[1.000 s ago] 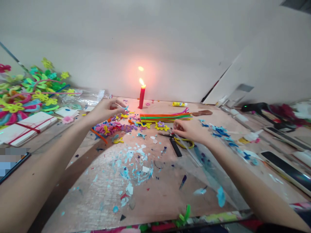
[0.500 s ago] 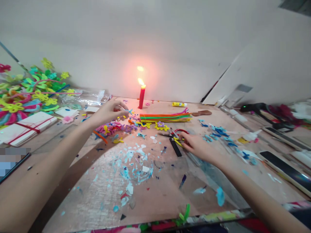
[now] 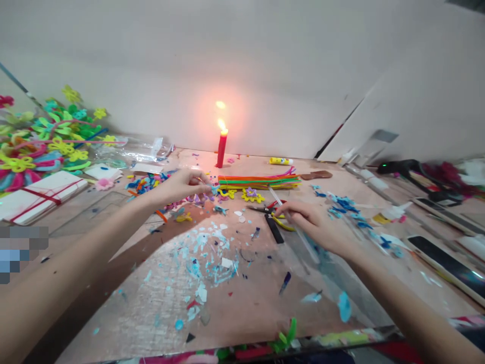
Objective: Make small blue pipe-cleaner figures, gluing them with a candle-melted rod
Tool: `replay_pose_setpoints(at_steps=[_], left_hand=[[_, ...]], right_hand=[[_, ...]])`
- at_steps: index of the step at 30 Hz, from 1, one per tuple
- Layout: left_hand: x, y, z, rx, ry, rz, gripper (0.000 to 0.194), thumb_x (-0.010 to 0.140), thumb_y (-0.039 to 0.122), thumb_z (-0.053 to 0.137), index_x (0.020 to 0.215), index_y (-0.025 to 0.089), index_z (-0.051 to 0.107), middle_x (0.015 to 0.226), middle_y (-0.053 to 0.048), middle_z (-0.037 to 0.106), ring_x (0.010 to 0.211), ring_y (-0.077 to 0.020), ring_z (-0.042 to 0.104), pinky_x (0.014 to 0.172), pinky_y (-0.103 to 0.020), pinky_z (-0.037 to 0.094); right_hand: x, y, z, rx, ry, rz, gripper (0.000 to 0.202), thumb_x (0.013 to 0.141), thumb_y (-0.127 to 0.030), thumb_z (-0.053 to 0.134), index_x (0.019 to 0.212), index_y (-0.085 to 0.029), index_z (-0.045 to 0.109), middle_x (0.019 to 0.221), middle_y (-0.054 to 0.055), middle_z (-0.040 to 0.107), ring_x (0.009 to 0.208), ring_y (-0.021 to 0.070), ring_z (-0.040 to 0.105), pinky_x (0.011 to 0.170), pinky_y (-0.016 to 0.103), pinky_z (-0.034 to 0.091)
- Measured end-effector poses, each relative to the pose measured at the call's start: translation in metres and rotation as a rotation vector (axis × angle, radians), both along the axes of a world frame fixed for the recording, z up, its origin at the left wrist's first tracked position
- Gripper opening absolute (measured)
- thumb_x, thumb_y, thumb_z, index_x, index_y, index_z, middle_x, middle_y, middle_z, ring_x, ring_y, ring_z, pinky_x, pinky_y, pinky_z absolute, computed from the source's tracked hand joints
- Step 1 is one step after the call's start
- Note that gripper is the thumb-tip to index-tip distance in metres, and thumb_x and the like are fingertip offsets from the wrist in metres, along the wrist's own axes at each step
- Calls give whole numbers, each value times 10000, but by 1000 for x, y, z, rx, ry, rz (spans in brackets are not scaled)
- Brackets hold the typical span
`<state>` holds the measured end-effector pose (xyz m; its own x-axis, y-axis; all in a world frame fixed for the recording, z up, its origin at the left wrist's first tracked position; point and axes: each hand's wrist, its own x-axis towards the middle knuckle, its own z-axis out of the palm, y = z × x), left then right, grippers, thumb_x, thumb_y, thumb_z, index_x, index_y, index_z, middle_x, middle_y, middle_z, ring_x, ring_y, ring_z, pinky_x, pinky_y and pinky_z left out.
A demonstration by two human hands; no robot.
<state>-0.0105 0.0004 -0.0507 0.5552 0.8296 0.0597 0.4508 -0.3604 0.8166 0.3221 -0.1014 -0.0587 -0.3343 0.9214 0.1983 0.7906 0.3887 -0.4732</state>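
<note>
My left hand (image 3: 187, 186) is closed in a pinch on a small light-blue cutout (image 3: 214, 189), held over the near side of a pile of coloured scraps (image 3: 151, 181). My right hand (image 3: 306, 220) has its fingers closed around a thin translucent stick (image 3: 275, 195), whose upper end points toward the bundle of pipe cleaners (image 3: 257, 182). Just below those fingers lies a dark-bladed cutting tool (image 3: 259, 209) with red and yellow handles, partly hidden by the hand. A flat black bar (image 3: 274, 230) is beside it.
A lit red candle (image 3: 222, 149) stands behind my hands. Pipe-cleaner flowers (image 3: 56, 131) heap at the far left near a white box (image 3: 45, 194). Blue scraps (image 3: 343, 203), a phone (image 3: 447, 268) and a black glue gun (image 3: 405, 169) lie on the right. Paper bits (image 3: 212, 253) litter the front.
My left hand has moved right and slightly down with the light-blue cutout. My right hand has shifted a little right, and the stick now stands out more above the cutting tool.
</note>
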Motion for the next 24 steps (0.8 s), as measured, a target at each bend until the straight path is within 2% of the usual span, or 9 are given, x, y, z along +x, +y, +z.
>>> replay_pose_setpoints(at_steps=[2,5,9,15,19,24], left_hand=[[3,-6,-3,-46,32,-34,259,856,429,631,921,184,685,873,-90,758,687,-157,673,541,-246,462],[6,-11,-8,-47,106,-69,258,870,389,593,970,173,694,888,-85,756,733,-164,680,573,-239,474],[7,-11,-16,-27,138,-43,244,861,345,575,953,148,686,907,-91,750,754,-164,682,643,-252,498],[3,-4,-34,15,74,72,255,846,375,594,870,134,673,922,-110,735,825,-199,697,739,-302,523],[0,-4,-46,-9,-14,132,220,859,365,597,888,157,661,870,-77,740,732,-173,702,675,-282,542],[2,-13,-51,1,-60,177,224,876,375,592,881,155,637,798,-62,719,585,-147,674,552,-249,524]], right_hand=[[-7,5,-3,16,101,52,227,880,-171,421,884,-212,644,896,49,704,838,204,659,761,317,494],[-22,17,-7,37,196,121,44,876,-236,547,880,-211,583,894,42,685,831,190,659,740,302,503],[-47,35,-15,77,171,188,177,893,-330,615,917,-222,476,886,38,690,760,168,651,690,284,489],[-85,63,-47,110,152,182,223,896,-327,598,1009,-225,435,943,73,713,739,187,660,629,278,451],[-100,69,-60,169,100,171,255,853,-250,632,1027,-197,453,947,100,699,816,225,659,679,298,444],[-107,65,-62,199,49,134,219,826,-163,628,976,-198,472,913,71,670,780,201,618,663,276,405]])
